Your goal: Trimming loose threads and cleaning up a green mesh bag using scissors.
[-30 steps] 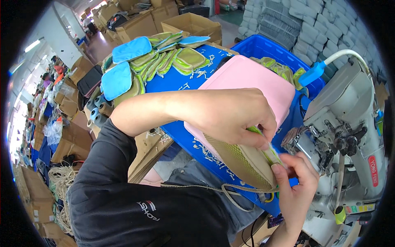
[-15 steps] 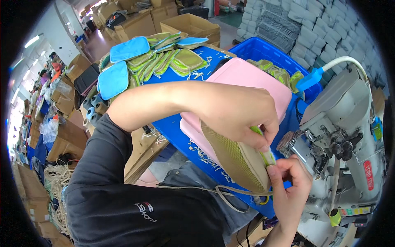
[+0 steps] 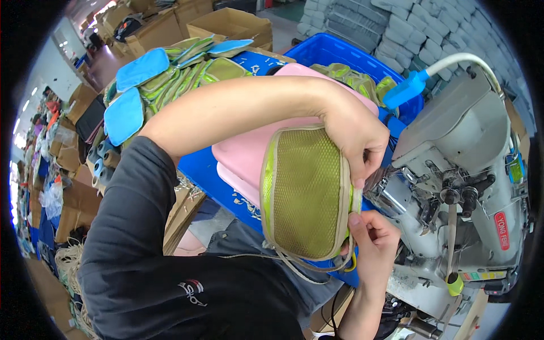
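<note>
An olive mesh pouch (image 3: 309,192) with lime-green sides and beige binding stands tilted before me, its mesh panel facing me. My left hand (image 3: 358,139) reaches over its top right corner, thumb and fingers pinching the right edge. Lower on that same edge, my right hand (image 3: 374,232) grips the binding between thumb and curled fingers. A thin beige binding strip (image 3: 297,266) trails from the pouch's bottom and runs left across my lap. Beyond the pouch lies a pink padded sheet (image 3: 243,150), partly hidden by my left forearm.
Close on the right stands a grey sewing machine (image 3: 453,136) with metal parts facing my hands. Blue and green pouch pieces (image 3: 141,71) are heaped on the blue table at far left. Behind is a blue crate (image 3: 334,48) holding more green pieces; cardboard boxes (image 3: 229,25) stand further back.
The pouch has turned so that its mesh panel faces me, and has moved slightly left. Both hands stay pinched on its edge, a little further apart. The whole view has shifted somewhat.
</note>
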Tool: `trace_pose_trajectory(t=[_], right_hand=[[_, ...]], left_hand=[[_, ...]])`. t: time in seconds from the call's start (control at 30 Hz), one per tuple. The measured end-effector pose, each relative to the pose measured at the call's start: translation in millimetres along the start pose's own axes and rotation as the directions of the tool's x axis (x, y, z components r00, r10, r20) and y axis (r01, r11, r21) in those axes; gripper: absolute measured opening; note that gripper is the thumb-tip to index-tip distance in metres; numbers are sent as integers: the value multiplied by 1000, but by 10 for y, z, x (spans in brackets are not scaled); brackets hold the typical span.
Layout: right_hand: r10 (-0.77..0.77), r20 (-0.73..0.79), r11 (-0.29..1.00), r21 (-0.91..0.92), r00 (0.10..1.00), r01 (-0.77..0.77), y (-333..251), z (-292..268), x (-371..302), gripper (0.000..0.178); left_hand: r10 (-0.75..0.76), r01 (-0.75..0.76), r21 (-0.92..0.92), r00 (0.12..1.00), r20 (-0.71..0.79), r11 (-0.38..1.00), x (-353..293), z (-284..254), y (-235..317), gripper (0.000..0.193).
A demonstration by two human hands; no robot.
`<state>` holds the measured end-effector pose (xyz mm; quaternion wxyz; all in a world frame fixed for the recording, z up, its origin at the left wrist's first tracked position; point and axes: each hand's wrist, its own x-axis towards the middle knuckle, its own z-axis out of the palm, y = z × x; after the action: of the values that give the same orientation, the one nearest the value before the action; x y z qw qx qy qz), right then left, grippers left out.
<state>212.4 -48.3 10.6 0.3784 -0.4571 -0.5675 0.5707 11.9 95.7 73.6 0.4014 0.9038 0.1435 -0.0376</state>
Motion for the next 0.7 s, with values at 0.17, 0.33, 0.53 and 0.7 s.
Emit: trace_pose_trajectory(t=[0.17, 0.33, 0.53, 0.7], right_hand=[[42, -70, 996, 78, 997, -37, 85, -88, 120, 21], [44, -137, 984, 179, 990, -19, 189, -185, 223, 17], [41, -206, 985, 170, 978, -6, 182, -199, 272, 22], [47, -337, 971, 236, 940, 36, 202, -84, 324, 18]], left_hand=[[-45, 45, -8, 999, -21, 999, 188, -124, -367, 29], [-212, 212, -7, 977, 35, 977, 399, -268, -367, 31], [-110, 87, -114, 971, -211, 990, 637, -215, -745, 32], [-243, 259, 75, 954, -177, 963, 730, -370, -730, 55]])
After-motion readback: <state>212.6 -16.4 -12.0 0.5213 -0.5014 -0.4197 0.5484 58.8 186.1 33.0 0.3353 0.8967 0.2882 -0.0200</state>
